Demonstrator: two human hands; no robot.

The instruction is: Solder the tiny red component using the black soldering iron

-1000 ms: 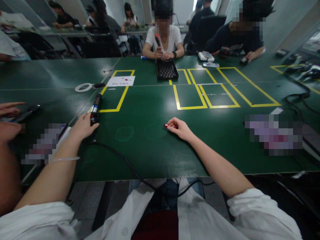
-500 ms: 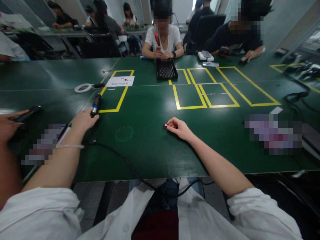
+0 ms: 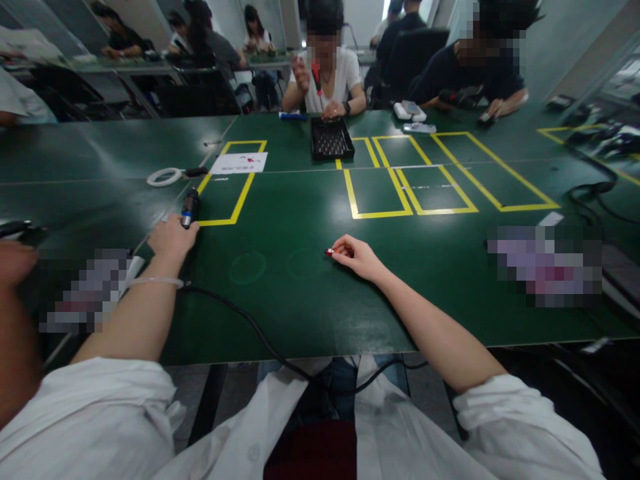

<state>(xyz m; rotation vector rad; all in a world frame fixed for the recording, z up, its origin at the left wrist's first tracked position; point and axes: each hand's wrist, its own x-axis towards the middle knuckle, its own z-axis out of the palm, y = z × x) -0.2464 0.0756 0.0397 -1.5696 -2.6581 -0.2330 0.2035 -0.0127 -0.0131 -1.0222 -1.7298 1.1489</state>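
My left hand [image 3: 173,240] is closed around the near end of a black cylinder with a blue band [image 3: 189,208], which lies by the left yellow tape frame. The palm hides part of it. A clear band circles my left wrist. Over the middle of the green table, my right hand [image 3: 356,256] pinches a small red and white piece [image 3: 329,252] with a bit of orange beside it. The piece is too small to name. Left of it, faint ring marks [image 3: 247,268] show on the tabletop. A black cable [image 3: 250,323] runs from near my left wrist over the table edge.
Yellow tape frames [image 3: 383,215] mark the green table [image 3: 300,320]. A paper sheet [image 3: 240,163] and a white cable coil [image 3: 165,177] lie left. A co-worker's hand [image 3: 17,263] is at far left. Across, a person has a red screwdriver [image 3: 317,79] above a black tray [image 3: 333,139].
My left forearm has swung slightly right, the hand staying at the cylinder. The co-worker's hand at left has drawn back leftward. The person across has raised one hand off the screwdriver.
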